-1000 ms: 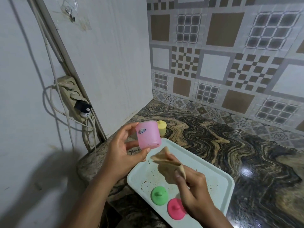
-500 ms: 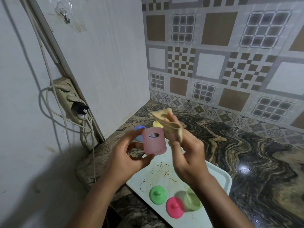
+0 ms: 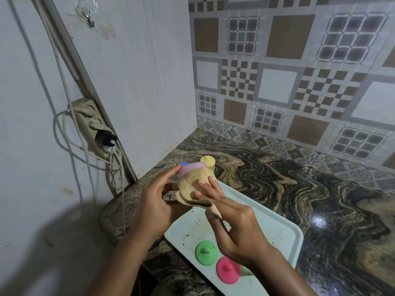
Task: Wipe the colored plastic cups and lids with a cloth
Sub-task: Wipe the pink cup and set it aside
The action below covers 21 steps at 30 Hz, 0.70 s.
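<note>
My left hand (image 3: 157,207) holds the pink cup (image 3: 191,167) above the near corner of the counter. A tan cloth (image 3: 192,184) is wrapped over most of the cup, so only its pink top band shows. My right hand (image 3: 233,227) presses the cloth against the cup with curled fingers. On the pale tray (image 3: 284,229) below lie a green lid (image 3: 206,252) and a pink lid (image 3: 227,269). A sliver of a green cup (image 3: 245,270) peeks out under my right wrist. A yellow cup (image 3: 207,162) and a blue cup (image 3: 183,164) stand on the counter behind.
The tray has brown stains on it. The marbled counter (image 3: 299,189) runs right to a tiled wall. On the left wall hang a power strip (image 3: 92,127) with a black charger (image 3: 105,138) and loose cables.
My right hand brought the cloth down from above the pink cup and wrapped it around the cup's side. The left hand kept hold of the cup.
</note>
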### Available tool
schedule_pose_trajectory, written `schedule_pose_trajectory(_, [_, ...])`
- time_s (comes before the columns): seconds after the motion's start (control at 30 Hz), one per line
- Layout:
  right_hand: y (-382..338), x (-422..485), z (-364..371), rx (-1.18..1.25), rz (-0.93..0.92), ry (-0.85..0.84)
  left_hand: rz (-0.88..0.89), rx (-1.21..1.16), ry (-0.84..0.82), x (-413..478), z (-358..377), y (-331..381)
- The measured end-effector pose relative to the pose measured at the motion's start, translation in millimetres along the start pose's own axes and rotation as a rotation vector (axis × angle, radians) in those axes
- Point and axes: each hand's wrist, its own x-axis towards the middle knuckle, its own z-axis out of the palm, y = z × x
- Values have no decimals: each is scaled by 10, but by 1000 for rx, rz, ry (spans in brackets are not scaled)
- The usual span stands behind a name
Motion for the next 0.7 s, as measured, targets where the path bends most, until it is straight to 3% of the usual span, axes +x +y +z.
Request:
schedule_pose_trajectory(0.2, [56,-258,-35,-7,4,-11,-11,-28,-4,28,19,-81])
schedule_pose_trajectory(0.33, [114,-412,-2,30,105,-30,-31,-45,-9,46,0,-36])
schedule_pose_trajectory(0.43, [114,-456,-29,112,257,84,-49,-65,-15,49,-26,-18])
schedule_pose_trajectory(0.57, [78,-347,-77,408,512,328,-74,-59,-6,21,-42,-50])
schedule_pose_trajectory(0.7, [24,-84,-158,385,498,481,-52,-21,4,7,-36,4])
